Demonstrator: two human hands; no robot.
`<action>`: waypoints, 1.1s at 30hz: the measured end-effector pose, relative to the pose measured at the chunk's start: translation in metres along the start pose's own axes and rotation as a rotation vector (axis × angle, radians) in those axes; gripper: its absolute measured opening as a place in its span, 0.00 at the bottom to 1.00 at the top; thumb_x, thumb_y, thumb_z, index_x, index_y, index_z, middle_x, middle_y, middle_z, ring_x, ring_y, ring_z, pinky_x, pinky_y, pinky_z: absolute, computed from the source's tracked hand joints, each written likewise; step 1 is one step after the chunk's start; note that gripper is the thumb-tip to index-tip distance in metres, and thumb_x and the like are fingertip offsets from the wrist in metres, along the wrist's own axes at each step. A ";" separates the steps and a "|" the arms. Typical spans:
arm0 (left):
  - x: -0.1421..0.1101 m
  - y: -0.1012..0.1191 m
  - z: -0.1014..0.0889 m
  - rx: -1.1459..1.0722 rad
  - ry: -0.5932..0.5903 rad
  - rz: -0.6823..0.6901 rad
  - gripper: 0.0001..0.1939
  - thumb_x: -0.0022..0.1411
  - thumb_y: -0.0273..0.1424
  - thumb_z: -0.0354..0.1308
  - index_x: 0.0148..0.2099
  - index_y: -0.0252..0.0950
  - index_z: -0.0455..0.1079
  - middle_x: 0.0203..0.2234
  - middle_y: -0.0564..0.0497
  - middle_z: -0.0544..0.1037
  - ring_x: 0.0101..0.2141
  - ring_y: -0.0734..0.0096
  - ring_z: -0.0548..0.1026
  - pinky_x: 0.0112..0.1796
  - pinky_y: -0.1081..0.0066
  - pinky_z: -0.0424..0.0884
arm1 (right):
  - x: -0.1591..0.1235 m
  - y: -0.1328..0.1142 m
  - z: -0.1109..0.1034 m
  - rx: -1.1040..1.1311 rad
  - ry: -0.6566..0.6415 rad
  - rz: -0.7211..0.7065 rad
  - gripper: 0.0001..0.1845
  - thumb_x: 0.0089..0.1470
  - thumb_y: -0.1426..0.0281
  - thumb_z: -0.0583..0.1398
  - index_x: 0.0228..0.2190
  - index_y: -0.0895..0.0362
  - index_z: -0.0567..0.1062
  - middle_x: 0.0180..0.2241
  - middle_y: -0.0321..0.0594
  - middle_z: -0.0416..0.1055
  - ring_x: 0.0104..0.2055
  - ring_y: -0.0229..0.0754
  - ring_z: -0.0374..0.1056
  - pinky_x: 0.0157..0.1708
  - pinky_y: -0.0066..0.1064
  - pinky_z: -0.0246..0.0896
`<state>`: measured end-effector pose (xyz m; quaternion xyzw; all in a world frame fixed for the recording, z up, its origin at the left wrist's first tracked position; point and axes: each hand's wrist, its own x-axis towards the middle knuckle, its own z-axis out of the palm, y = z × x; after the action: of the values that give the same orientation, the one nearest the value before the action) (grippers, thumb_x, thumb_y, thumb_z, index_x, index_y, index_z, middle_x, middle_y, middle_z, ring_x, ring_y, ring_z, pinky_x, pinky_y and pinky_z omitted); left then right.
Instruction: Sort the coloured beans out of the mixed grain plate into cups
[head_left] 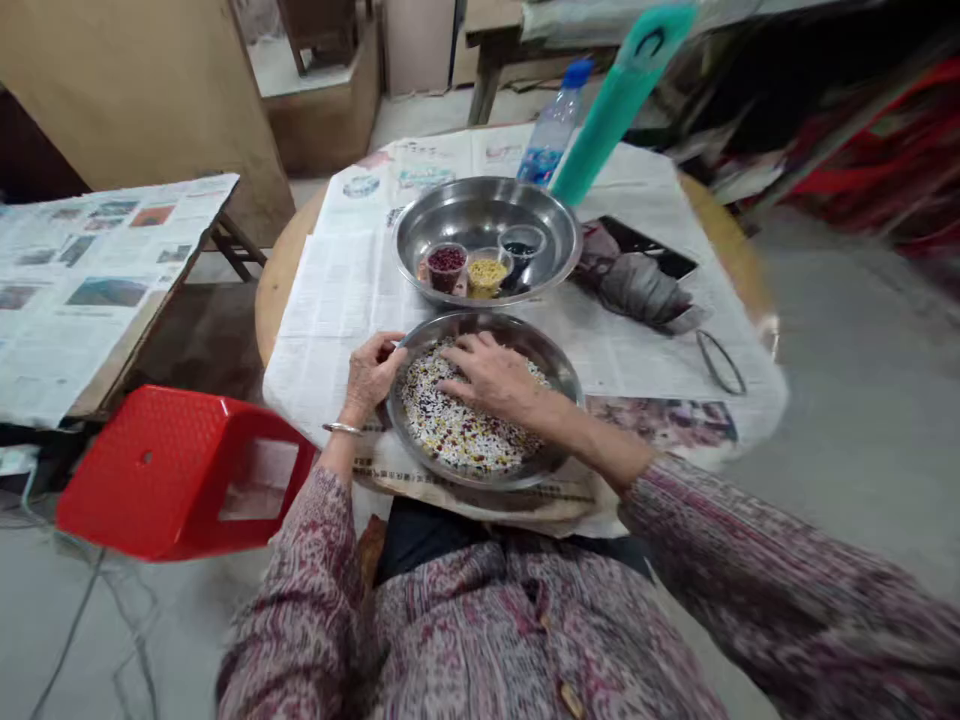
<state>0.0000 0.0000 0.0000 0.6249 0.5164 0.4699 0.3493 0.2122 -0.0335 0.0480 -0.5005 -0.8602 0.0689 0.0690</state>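
Note:
A round metal basin (561,372) sits at the table's near edge, holding mixed grains and beans (469,430) in white, yellow, dark red and black. My left hand (373,372) grips the basin's left rim, a bangle on its wrist. Inside, my right hand (491,375) rests on the grains with fingers spread; its fingertips are partly sunk among them. Just behind stands a second metal basin (409,245). In it are three clear cups: one of dark red beans (447,260), one of yellow grains (487,272) and one with dark contents (522,243).
Newspaper (337,290) covers the round table. Behind the far basin stand a water bottle (551,130) and a tall teal object (622,105). A grey cloth bundle (641,285), a phone (652,248) and a dark loop (720,362) lie right. A red stool (180,470) is left.

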 end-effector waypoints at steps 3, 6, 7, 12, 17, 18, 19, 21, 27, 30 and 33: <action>0.000 -0.001 0.001 0.009 0.004 0.001 0.09 0.58 0.25 0.61 0.42 0.36 0.78 0.22 0.60 0.69 0.24 0.78 0.66 0.30 0.76 0.64 | -0.010 -0.002 0.000 0.089 -0.069 -0.074 0.10 0.63 0.71 0.57 0.42 0.58 0.78 0.44 0.50 0.74 0.47 0.49 0.67 0.44 0.35 0.60; 0.000 -0.002 0.001 0.018 0.007 0.013 0.08 0.58 0.25 0.62 0.41 0.37 0.78 0.22 0.59 0.69 0.24 0.78 0.66 0.30 0.75 0.64 | -0.030 -0.007 0.000 0.179 -0.110 -0.161 0.11 0.63 0.76 0.55 0.37 0.57 0.78 0.38 0.46 0.74 0.39 0.43 0.67 0.39 0.33 0.58; 0.000 -0.002 0.001 0.020 0.007 0.015 0.08 0.58 0.26 0.62 0.42 0.37 0.78 0.22 0.59 0.70 0.24 0.78 0.66 0.30 0.75 0.65 | -0.038 -0.010 0.000 0.207 -0.123 -0.199 0.11 0.64 0.76 0.55 0.36 0.57 0.77 0.38 0.46 0.74 0.39 0.42 0.67 0.38 0.32 0.58; 0.000 -0.002 -0.001 0.022 -0.001 0.015 0.08 0.59 0.27 0.62 0.42 0.37 0.78 0.23 0.58 0.72 0.24 0.77 0.67 0.30 0.74 0.65 | -0.068 -0.017 -0.001 0.250 -0.258 -0.339 0.10 0.62 0.77 0.56 0.37 0.55 0.77 0.38 0.42 0.75 0.38 0.39 0.66 0.35 0.29 0.56; -0.001 -0.002 -0.001 0.006 -0.008 0.018 0.08 0.59 0.28 0.61 0.42 0.36 0.77 0.23 0.57 0.72 0.24 0.77 0.67 0.30 0.75 0.65 | -0.059 0.009 -0.011 0.006 -0.174 -0.203 0.11 0.57 0.81 0.56 0.30 0.56 0.75 0.34 0.43 0.73 0.34 0.40 0.63 0.31 0.32 0.49; -0.001 -0.003 -0.001 0.004 -0.008 0.017 0.08 0.59 0.28 0.61 0.42 0.37 0.77 0.23 0.57 0.72 0.24 0.77 0.67 0.30 0.75 0.65 | -0.056 0.017 -0.013 -0.032 -0.129 -0.155 0.11 0.57 0.81 0.56 0.30 0.56 0.75 0.35 0.44 0.74 0.35 0.41 0.63 0.31 0.32 0.49; -0.001 -0.003 0.000 0.003 -0.007 0.016 0.08 0.59 0.28 0.61 0.42 0.37 0.77 0.23 0.57 0.72 0.24 0.77 0.67 0.29 0.75 0.65 | -0.055 0.025 -0.014 -0.056 -0.096 -0.115 0.11 0.57 0.81 0.56 0.30 0.56 0.75 0.36 0.45 0.74 0.35 0.41 0.63 0.31 0.32 0.49; -0.001 -0.004 0.000 0.000 -0.003 0.017 0.08 0.59 0.27 0.61 0.42 0.37 0.77 0.23 0.58 0.71 0.24 0.77 0.67 0.29 0.75 0.65 | -0.058 0.040 -0.015 -0.063 -0.090 -0.083 0.10 0.58 0.78 0.56 0.29 0.56 0.74 0.35 0.43 0.73 0.32 0.40 0.63 0.30 0.32 0.48; 0.000 -0.006 0.000 0.017 0.000 0.023 0.08 0.59 0.27 0.62 0.42 0.37 0.77 0.23 0.58 0.71 0.25 0.77 0.67 0.30 0.75 0.65 | -0.075 0.064 0.001 -0.023 -0.201 -0.161 0.11 0.59 0.74 0.57 0.25 0.54 0.73 0.27 0.38 0.71 0.30 0.39 0.63 0.31 0.33 0.52; 0.000 -0.006 0.000 0.018 0.000 0.021 0.08 0.60 0.27 0.62 0.42 0.37 0.77 0.23 0.58 0.72 0.25 0.77 0.68 0.30 0.75 0.65 | -0.062 0.057 0.001 -0.029 -0.080 -0.093 0.11 0.62 0.73 0.54 0.30 0.54 0.75 0.32 0.41 0.74 0.35 0.42 0.66 0.34 0.33 0.57; 0.000 -0.006 0.000 0.012 0.000 0.019 0.08 0.60 0.27 0.61 0.42 0.37 0.77 0.23 0.58 0.72 0.25 0.77 0.68 0.30 0.75 0.65 | -0.039 0.040 -0.005 0.012 0.000 -0.095 0.08 0.62 0.68 0.57 0.39 0.55 0.76 0.43 0.46 0.75 0.46 0.48 0.68 0.42 0.36 0.62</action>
<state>-0.0015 0.0010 -0.0058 0.6319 0.5134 0.4697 0.3411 0.2665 -0.0479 0.0432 -0.4585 -0.8827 0.0707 0.0754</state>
